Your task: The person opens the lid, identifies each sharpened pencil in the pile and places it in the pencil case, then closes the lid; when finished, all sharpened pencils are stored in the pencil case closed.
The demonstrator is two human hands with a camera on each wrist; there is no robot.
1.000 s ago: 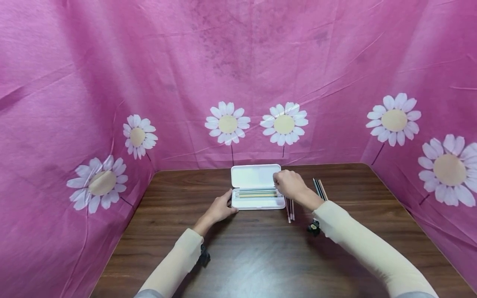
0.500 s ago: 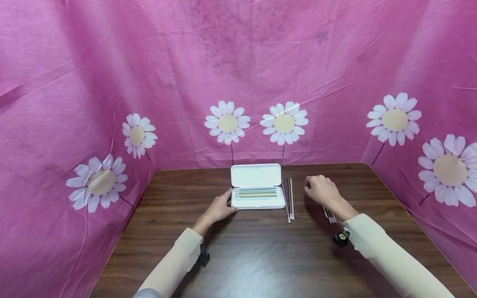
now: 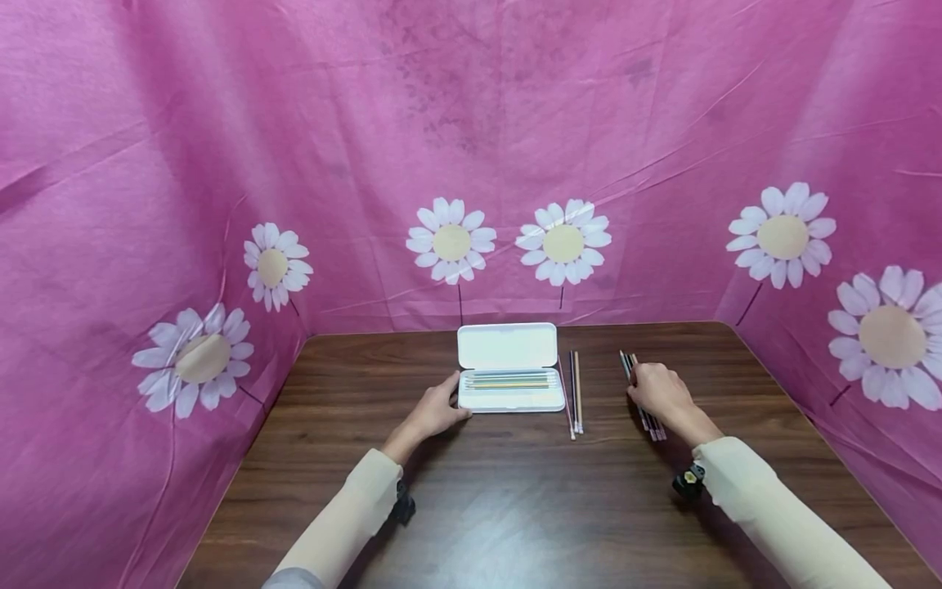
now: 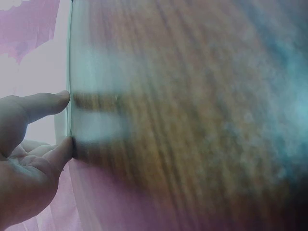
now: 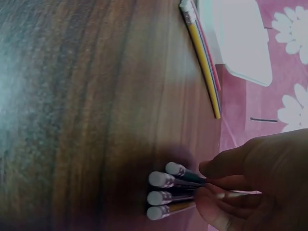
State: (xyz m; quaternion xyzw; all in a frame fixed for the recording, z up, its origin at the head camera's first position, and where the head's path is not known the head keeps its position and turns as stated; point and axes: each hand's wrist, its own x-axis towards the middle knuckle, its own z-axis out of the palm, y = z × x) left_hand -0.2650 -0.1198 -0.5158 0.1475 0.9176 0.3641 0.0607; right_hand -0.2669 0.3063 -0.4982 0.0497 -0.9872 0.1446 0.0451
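Observation:
A white pencil case (image 3: 511, 402) lies with its lid (image 3: 508, 347) raised at the back of the wooden table, several pencils (image 3: 508, 381) lying lengthwise inside. My left hand (image 3: 432, 411) holds its left end, thumb at the front corner and fingers along the side; in the left wrist view two fingertips meet the case's edge. To the right, my right hand (image 3: 661, 394) reaches down over a small bunch of pencils (image 3: 652, 427). The right wrist view shows thumb and fingers around their shafts, white eraser ends (image 5: 161, 179) sticking out toward the camera; the fingertips are partly hidden.
Beside the case's right side lie a few more pencils (image 3: 577, 393), among them a red and a natural-coloured one. Pink cloth (image 3: 508, 123) with white daisies hangs around the back and sides of the table (image 3: 486, 507).
My right hand has moved right from the case's right end and come down onto the right-hand pencils. My left hand has stayed at the case.

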